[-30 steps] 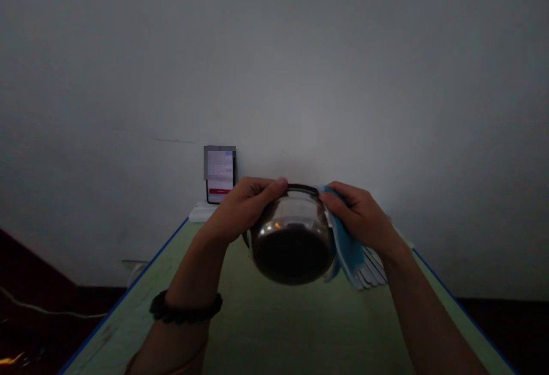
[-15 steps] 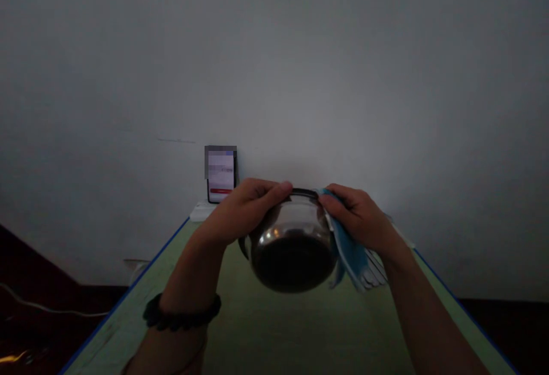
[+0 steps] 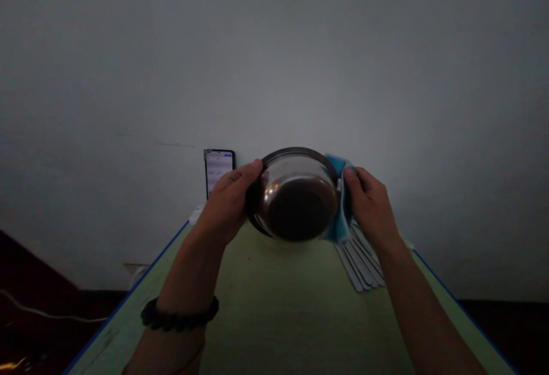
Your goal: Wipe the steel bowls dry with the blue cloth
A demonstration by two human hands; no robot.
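Observation:
A shiny stainless-steel bowl (image 3: 295, 192) is held up above the table, tilted so its dark underside faces me. My left hand (image 3: 231, 198) is closed on the left part of its rim, thumb on top. My right hand (image 3: 369, 200) is closed on a blue cloth (image 3: 341, 223), which lies against the bowl's right side and hangs below the fingers. The inside of the bowl is turned away, and the fingertips behind it are hidden.
A pale green table (image 3: 274, 312) with blue edges lies below. Several flat, silvery handles (image 3: 362, 266) lie beneath my right hand. A phone (image 3: 219, 169) leans against the grey wall (image 3: 300, 66). A white cable (image 3: 55, 312) runs at lower left.
The bowl has been raised and turned, showing more of its rim. My hands have moved apart to its sides, and the cloth has risen with my right hand, uncovering more of the handles.

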